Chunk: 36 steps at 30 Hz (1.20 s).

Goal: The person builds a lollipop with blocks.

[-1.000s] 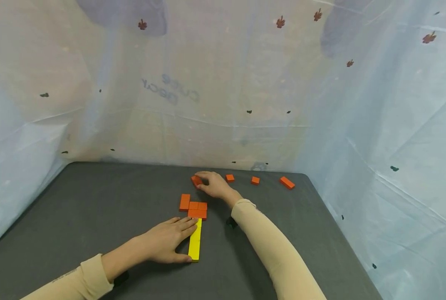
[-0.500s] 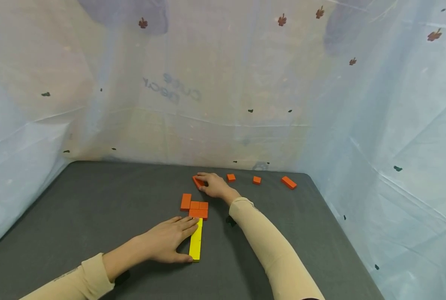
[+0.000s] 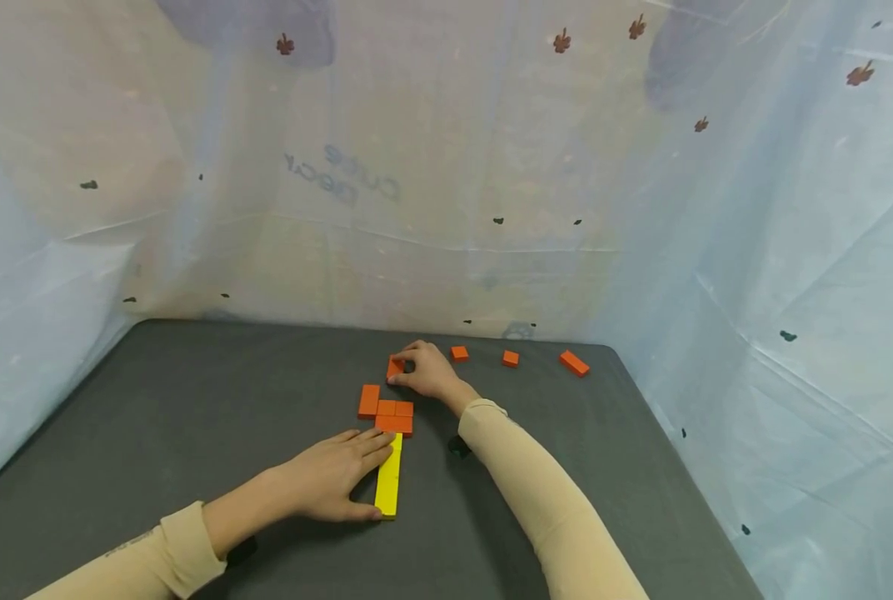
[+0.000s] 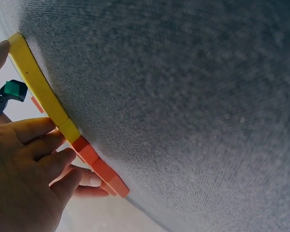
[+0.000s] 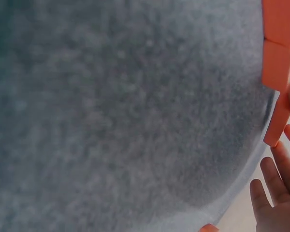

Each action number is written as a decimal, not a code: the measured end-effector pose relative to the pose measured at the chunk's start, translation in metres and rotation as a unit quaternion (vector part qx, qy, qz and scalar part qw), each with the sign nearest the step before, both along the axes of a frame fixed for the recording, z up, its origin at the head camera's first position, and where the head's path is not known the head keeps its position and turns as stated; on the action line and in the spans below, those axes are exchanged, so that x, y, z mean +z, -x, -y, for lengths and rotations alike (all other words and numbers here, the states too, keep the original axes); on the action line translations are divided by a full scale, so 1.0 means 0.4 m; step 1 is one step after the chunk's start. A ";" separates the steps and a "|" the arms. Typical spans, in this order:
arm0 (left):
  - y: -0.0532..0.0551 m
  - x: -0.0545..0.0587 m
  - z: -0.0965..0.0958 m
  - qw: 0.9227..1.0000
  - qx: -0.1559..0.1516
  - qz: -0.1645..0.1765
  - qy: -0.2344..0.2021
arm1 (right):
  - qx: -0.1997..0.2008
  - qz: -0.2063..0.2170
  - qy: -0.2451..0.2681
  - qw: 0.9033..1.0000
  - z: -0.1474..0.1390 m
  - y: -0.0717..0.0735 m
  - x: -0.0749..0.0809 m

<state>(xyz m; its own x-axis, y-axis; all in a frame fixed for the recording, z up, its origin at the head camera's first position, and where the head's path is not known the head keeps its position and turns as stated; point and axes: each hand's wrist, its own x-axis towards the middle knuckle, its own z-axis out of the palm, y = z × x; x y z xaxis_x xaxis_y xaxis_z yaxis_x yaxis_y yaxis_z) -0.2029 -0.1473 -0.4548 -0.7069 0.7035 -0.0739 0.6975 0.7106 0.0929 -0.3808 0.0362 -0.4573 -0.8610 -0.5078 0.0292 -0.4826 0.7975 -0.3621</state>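
My left hand point(image 3: 334, 475) lies flat beside a yellow strip of blocks point(image 3: 388, 492), thumb at its near end, straight fingers over its far part. In the left wrist view a seam splits the strip into a long yellow block point(image 4: 36, 79) and a short yellow piece point(image 4: 69, 130). Orange blocks continue beyond it: a crosswise one point(image 3: 394, 425), two small ones point(image 3: 396, 408) side by side behind that, and a lengthwise one point(image 3: 369, 402) at the left. Farther back, my right hand point(image 3: 433, 372) pinches another orange block point(image 3: 395, 368) between thumb and fingers, close over the table.
Along the back of the dark grey table point(image 3: 229, 400) lie two small orange blocks point(image 3: 459, 354) point(image 3: 511, 358) and a longer orange block point(image 3: 574, 363) toward the right corner. A pale plastic sheet point(image 3: 446, 167) hangs behind the table and along its sides.
The orange block in my right hand has turned from a slant to nearly lengthwise, the thumb shifting slightly toward me. My left hand and the laid blocks stay in place.
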 end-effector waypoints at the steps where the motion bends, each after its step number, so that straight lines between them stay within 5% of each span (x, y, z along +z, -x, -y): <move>1: -0.001 0.001 -0.001 1.000 0.000 0.000 0.001 | 0.000 -0.001 0.005 1.000 -0.002 -0.003 0.003; 18: 0.001 -0.005 0.001 1.000 0.000 0.002 0.015 | 0.016 -0.030 0.112 0.993 -0.104 -0.079 0.073; 36: 0.059 0.006 -0.031 0.999 0.038 0.012 0.015 | 0.011 -0.022 0.057 0.998 -0.219 -0.122 0.011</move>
<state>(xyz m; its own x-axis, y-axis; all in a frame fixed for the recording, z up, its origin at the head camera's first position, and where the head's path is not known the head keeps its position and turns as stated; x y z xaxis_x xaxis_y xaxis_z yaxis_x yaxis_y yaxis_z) -0.2264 -0.1348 -0.4523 -0.7556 0.6456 -0.1110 0.6396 0.7637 0.0874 -0.3320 0.1239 -0.4531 -0.8465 -0.5173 0.1256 -0.5168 0.7419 -0.4273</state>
